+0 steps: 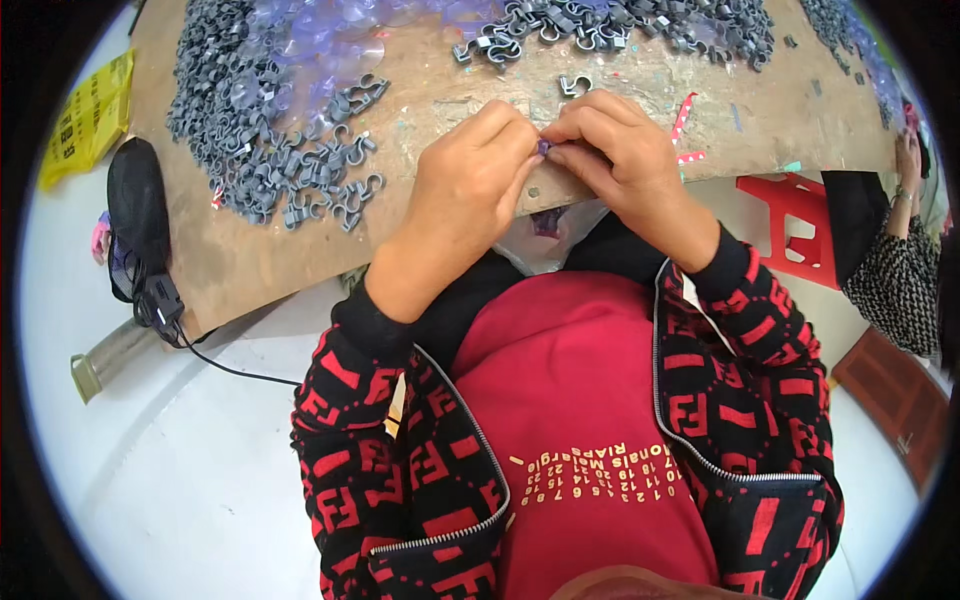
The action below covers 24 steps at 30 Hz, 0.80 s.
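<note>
My left hand [468,190] and my right hand [618,160] meet at the near edge of a worn brown board table [260,265]. Their fingertips pinch one small purple-grey plastic piece [543,147] between them; most of it is hidden by the fingers. A single grey plastic hook clip [574,86] lies just beyond my right hand. A large heap of the same grey clips [250,130] spreads to the left, mixed with clear violet suction discs [330,45]. Another heap of clips [620,25] lies along the far edge.
A clear bag [545,235] hangs below the table edge at my lap. A black pouch with a cable [140,215] and a yellow bag [88,115] sit at the left. A red plastic stool [795,215] and another seated person's patterned sleeve [895,280] are at the right.
</note>
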Each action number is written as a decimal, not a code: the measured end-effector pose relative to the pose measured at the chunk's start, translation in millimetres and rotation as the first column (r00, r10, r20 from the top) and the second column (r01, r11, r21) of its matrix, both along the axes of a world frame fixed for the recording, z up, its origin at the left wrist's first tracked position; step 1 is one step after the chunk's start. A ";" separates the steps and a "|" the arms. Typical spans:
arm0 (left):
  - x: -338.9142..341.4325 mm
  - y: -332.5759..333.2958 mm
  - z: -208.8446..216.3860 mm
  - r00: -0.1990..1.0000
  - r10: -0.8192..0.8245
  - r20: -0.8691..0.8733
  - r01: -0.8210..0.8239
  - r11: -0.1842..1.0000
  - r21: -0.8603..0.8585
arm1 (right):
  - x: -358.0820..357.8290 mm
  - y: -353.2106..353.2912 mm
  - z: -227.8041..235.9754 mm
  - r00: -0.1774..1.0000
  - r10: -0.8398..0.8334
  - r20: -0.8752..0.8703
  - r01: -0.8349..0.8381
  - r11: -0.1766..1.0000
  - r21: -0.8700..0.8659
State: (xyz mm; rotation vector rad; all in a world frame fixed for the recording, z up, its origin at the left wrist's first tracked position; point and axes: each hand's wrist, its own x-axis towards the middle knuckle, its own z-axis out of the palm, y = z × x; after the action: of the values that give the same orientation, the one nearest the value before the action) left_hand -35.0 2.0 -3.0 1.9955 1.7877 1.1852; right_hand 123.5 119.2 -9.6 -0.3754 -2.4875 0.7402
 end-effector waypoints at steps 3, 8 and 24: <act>-5.0 -0.1 3.9 0.998 -0.012 0.066 0.019 0.995 -0.101 | -2.7 5.4 1.7 0.996 0.072 0.043 -0.068 0.994 -0.082; -4.3 4.4 9.2 0.994 -0.026 0.104 0.043 0.986 -0.162 | -1.5 9.9 5.8 0.988 0.133 0.079 -0.119 0.979 -0.166; 0.8 -4.2 0.7 0.998 0.051 -0.041 -0.051 0.999 0.012 | 5.7 -7.2 -3.3 0.997 -0.018 0.074 0.019 1.000 -0.007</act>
State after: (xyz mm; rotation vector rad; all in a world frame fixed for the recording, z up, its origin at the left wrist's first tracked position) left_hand -34.3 -2.2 -2.3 2.0065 1.8666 1.1794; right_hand 129.1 112.0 -12.9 -0.4354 -2.5471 0.7418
